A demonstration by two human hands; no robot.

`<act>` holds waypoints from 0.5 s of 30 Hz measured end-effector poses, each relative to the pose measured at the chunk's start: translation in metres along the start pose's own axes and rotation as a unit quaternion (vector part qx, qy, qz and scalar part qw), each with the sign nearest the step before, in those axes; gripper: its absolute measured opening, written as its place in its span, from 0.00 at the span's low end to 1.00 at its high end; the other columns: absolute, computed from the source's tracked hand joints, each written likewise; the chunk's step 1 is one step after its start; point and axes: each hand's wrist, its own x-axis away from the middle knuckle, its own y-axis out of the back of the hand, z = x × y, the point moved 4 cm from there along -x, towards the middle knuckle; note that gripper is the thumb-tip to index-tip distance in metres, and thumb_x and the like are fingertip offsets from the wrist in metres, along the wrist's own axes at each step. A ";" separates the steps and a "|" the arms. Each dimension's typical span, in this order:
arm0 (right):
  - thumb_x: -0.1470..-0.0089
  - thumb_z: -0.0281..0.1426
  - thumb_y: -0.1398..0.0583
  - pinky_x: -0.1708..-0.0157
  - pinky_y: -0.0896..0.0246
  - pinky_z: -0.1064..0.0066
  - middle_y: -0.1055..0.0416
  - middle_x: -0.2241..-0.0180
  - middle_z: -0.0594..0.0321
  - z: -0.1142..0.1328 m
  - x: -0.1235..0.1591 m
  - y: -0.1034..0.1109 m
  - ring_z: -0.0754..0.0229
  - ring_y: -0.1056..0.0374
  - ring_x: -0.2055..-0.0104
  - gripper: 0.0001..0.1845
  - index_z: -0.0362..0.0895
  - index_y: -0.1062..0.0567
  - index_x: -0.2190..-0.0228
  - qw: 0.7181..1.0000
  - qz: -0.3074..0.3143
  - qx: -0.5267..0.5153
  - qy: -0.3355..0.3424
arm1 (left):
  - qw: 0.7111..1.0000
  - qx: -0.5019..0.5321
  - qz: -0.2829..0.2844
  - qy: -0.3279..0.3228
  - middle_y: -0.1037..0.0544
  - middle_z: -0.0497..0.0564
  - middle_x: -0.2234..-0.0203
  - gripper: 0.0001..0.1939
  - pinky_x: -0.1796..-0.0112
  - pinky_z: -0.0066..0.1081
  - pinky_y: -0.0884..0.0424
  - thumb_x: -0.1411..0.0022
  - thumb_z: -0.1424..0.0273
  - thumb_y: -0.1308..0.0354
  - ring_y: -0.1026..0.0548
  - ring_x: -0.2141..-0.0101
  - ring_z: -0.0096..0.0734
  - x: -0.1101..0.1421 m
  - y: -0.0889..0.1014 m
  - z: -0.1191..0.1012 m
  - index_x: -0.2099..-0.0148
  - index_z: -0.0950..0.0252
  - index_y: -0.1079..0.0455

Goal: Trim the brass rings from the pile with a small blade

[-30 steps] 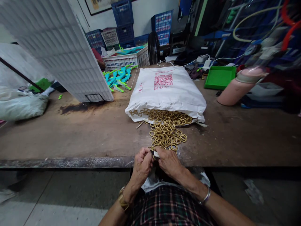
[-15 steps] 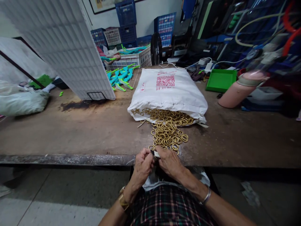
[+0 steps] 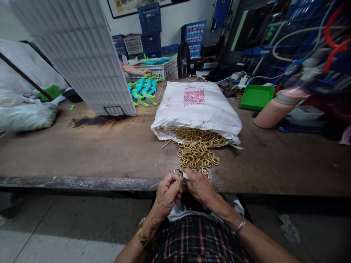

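Note:
At the table's front edge, my left hand is closed in a pinch on a gold-coloured ring, mostly hidden by the fingers. Right beside it, my right hand grips a small flat white piece with a dark end, its kind too small to make out. The fingertips of both hands nearly meet. Just beyond them lies a pile of gold-coloured rings, spilling from the open mouth of a white woven sack with red print.
A grey ribbed panel stands on the table at the left. Teal-and-green pieces lie behind the sack, near another person's hand. A green tray and a pink bottle stand at the right.
My two hands stay together at the table edge, with small finger movements; the white piece has turned slightly and its dark end shows less. The other person's arm reaches further out from behind the panel.

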 end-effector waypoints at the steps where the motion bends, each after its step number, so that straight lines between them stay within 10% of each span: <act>1: 0.55 0.21 0.50 0.76 0.57 0.74 0.28 0.74 0.59 0.000 0.000 0.000 0.62 0.35 0.73 0.12 0.42 0.32 0.68 1.000 -0.007 -0.010 0.004 | 1.000 0.008 -0.001 0.002 0.38 0.41 0.85 0.17 0.84 0.19 0.46 0.47 0.55 0.47 0.43 0.86 0.16 0.000 0.001 0.000 0.71 0.65 0.41; 15: 0.57 0.21 0.50 0.69 0.48 0.75 0.28 0.69 0.61 -0.001 0.010 0.013 0.62 0.34 0.68 0.15 0.44 0.31 0.66 0.982 -0.153 -0.099 0.043 | 0.983 0.166 -0.010 0.082 0.33 0.43 0.80 0.16 0.86 0.17 0.46 0.49 0.58 0.42 0.40 0.84 0.16 -0.005 0.008 0.019 0.70 0.65 0.42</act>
